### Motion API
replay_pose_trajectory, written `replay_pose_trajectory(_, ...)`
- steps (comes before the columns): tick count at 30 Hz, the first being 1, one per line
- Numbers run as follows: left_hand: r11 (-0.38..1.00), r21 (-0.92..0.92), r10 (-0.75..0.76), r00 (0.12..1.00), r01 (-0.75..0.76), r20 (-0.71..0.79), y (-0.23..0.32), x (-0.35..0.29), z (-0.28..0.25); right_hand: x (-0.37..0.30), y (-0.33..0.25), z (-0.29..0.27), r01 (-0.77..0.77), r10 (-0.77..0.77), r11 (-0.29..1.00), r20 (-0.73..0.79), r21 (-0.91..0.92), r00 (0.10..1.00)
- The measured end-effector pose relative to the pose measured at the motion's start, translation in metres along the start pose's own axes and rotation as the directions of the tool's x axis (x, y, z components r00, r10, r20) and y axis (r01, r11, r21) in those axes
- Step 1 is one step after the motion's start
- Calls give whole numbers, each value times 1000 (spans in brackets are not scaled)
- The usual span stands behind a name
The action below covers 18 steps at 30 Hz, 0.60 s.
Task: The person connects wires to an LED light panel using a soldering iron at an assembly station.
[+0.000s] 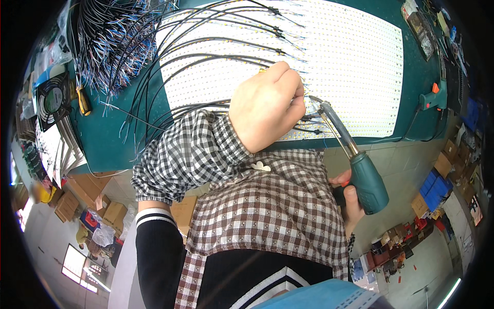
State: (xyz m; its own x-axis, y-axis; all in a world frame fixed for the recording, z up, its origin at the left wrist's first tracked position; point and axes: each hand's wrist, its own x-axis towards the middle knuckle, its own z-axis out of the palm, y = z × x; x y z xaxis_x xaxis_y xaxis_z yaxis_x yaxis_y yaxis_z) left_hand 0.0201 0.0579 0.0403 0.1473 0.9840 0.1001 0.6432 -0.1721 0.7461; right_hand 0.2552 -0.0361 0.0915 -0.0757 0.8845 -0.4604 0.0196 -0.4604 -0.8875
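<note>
My left hand (267, 105) is over a white board (355, 67) covered with rows of tiny yellowish dots. Its fingers are closed in a pinch near thin wire ends, and the back of the hand hides what is between them. My right hand (352, 203) grips a green soldering gun (370, 185) by its handle, partly behind it. The gun's bent tip (315, 98) reaches the board just right of my left fingertips. Black cables (206, 40) with thin coloured wire ends lie across the board in a row; some pass under my left hand and wrist.
A large bundle of black cables (110, 41) with stripped ends fills the green table's (113, 144) far left. Beside it are a yellow-handled screwdriver (83, 100) and a black fan (53, 100). At right lie another green tool (435, 98) and a worn metal tray (419, 31). Cardboard boxes (110, 213) stand on the floor.
</note>
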Motion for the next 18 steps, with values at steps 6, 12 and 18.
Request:
replay_pose_trajectory(6, 1000, -8, -3, 1000, 3, 0, -1, 0, -3, -2, -4, 2, 35, -35, 999, -34, 2, 999)
replay_pose_trajectory(12, 1000, 3, 0, 1000, 0, -9, -2, -3, -1, 2, 2, 6, 64, -67, 997, -87, -36, 994)
replay_pose_trajectory(18, 1000, 27, -1, 1000, 1, 8, 1, -2, 0, 2, 1, 5, 54, -54, 999, -84, -6, 995)
